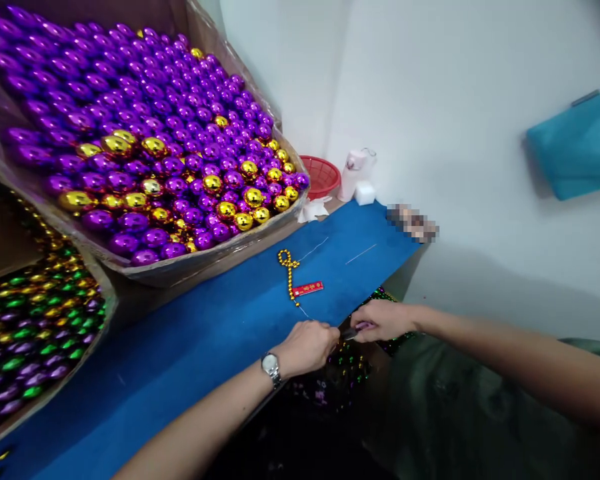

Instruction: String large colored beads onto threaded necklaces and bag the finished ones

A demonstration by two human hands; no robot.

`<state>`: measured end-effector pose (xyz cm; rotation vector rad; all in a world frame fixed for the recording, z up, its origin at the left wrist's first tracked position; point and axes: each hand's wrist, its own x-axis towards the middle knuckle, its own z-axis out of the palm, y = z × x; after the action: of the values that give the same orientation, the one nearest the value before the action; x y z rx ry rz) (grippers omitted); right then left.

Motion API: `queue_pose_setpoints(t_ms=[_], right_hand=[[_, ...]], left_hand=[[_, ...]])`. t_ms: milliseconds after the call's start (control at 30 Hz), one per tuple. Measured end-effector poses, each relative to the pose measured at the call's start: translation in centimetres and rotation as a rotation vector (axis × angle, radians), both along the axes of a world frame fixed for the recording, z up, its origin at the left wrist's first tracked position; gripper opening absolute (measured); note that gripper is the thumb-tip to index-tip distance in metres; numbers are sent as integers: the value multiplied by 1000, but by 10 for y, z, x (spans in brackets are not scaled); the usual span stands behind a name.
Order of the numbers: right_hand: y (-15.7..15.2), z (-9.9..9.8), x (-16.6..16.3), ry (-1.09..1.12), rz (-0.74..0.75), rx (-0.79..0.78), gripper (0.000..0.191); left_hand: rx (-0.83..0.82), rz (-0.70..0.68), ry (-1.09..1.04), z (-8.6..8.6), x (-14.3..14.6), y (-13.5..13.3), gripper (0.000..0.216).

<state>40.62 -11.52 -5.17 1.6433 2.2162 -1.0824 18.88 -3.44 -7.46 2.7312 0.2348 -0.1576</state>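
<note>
Beadwork at the near edge of the blue table (190, 347), head view only. Left hand (307, 347), watch (271, 367) on the wrist, is curled with fingertips pinched on a thin wire or thread that trails up the cloth to a short string of gold beads (289, 270). Right hand (383, 321) is closed around a small dark tool or purple bead at the meeting point of the two hands; which one, hard to tell. Judged step: threading, with the strand's free end being fed at the pinch. Next move would call for a steady line-up of thread tip and bead hole, strand kept from sliding off the edge. A heap of purple, green and gold beads (350, 370) lies in the lap below. Red tag (308, 289) beside the gold string carries gold marks, too small to read. Big carton of purple and gold balls (145, 147) behind; second carton with green ones (30, 327) at left. No brand legible anywhere.
</note>
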Motion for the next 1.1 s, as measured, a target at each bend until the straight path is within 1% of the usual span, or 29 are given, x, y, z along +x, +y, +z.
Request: queue_pose_setpoints(t_ms=[200, 433, 533, 600, 667, 733, 767, 833, 900, 933, 1000, 1100], right_hand=[[0, -10, -1, -29, -1, 54, 31], [5, -14, -15, -52, 42, 74, 26], [4, -13, -13, -71, 53, 83, 21], [3, -9, -5, -90, 65, 89, 18], [6, -4, 6, -115, 76, 108, 19], [12, 3, 16, -134, 80, 153, 23], [17, 7, 19, -138, 79, 184, 26], [28, 11, 20, -138, 79, 253, 31], [40, 10, 14, -132, 85, 317, 35], [45, 8, 9, -128, 92, 345, 36], [55, 1, -2, -119, 109, 394, 34], [65, -11, -16, -111, 131, 450, 28]], left_hand=[[41, -9, -9, -1, 4, 1, 14], [53, -15, -34, -1, 7, -3, 11], [46, 8, -42, 0, 6, -4, 12], [45, 36, -47, 2, 3, -4, 17], [33, 76, -75, 9, -2, -1, 23], [-49, 126, -164, 18, -10, 5, 27], [-129, 162, -228, 24, -15, 9, 28], [-358, 269, -339, 36, -28, 20, 26], [-570, 430, -384, 49, -46, 33, 27], [-639, 528, -400, 56, -57, 40, 27], [-693, 721, -474, 68, -83, 55, 25], [-722, 976, -716, 85, -125, 77, 19]])
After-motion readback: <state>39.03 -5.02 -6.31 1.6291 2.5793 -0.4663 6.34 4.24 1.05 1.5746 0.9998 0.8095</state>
